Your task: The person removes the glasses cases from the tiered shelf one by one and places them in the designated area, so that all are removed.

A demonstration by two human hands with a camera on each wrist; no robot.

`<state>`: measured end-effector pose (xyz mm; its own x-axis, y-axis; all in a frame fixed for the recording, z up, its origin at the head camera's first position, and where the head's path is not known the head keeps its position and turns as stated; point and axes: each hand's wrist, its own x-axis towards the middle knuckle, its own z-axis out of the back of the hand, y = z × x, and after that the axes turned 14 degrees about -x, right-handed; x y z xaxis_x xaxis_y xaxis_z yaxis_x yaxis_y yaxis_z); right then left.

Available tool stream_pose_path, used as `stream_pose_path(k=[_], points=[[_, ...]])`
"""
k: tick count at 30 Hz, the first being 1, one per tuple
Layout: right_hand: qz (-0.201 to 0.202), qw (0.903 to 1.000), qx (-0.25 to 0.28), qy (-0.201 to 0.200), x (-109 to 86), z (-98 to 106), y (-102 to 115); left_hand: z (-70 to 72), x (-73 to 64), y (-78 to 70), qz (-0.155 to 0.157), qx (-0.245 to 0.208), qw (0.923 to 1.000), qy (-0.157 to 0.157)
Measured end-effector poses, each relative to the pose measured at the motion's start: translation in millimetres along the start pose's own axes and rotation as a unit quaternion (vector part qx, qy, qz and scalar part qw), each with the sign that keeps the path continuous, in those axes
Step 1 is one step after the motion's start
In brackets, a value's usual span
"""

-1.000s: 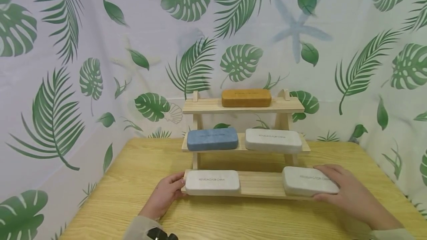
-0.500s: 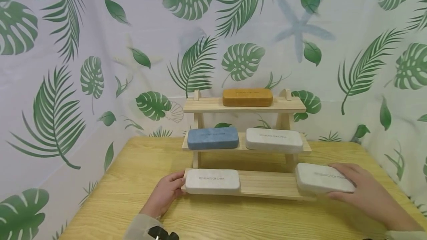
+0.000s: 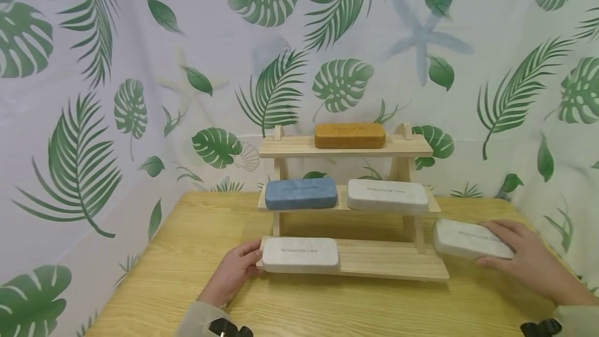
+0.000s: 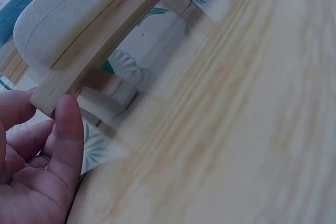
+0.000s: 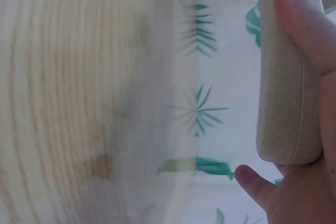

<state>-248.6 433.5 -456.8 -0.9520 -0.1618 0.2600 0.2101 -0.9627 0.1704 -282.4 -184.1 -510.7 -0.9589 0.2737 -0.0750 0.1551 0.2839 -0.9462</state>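
Observation:
In the head view my right hand (image 3: 529, 259) grips a white glasses case (image 3: 470, 238), held off the right end of a three-tier wooden shelf (image 3: 388, 259). The right wrist view shows the thumb lying along the side of that case (image 5: 291, 93). My left hand (image 3: 234, 272) is at the left end of the lowest tier; in the left wrist view, thumb and finger pinch the board's end (image 4: 55, 90). Beside it on that tier sits another white glasses case (image 3: 300, 255).
The middle tier bears a blue glasses case (image 3: 301, 193) and a white glasses case on the right (image 3: 387, 195). An orange-brown case (image 3: 349, 135) lies on the top tier. A leaf-printed sheet (image 3: 210, 14) surrounds the wooden table (image 3: 187, 254).
My right hand has lifted the white glasses case off the right end of the lowest tier and carried it rightward. My left hand has stayed at the board's left end.

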Motion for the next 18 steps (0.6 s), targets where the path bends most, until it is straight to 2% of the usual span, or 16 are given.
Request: stream_pose_path(k=[5,13,18], points=[[-0.004,0.9999,-0.008,0.012,7.5,-6.8,-11.7,0.4,-0.3,1.3,-0.001,-0.006,0.9999,0.009],[-0.025,0.9977,0.013,0.062,24.3,-14.2,-20.9,0.5,1.2,0.2,-0.011,-0.002,0.9998,0.018],[-0.012,0.9985,0.005,0.052,32.0,-20.8,-26.2,1.7,-0.3,0.2,-0.01,-0.005,0.9998,0.014]])
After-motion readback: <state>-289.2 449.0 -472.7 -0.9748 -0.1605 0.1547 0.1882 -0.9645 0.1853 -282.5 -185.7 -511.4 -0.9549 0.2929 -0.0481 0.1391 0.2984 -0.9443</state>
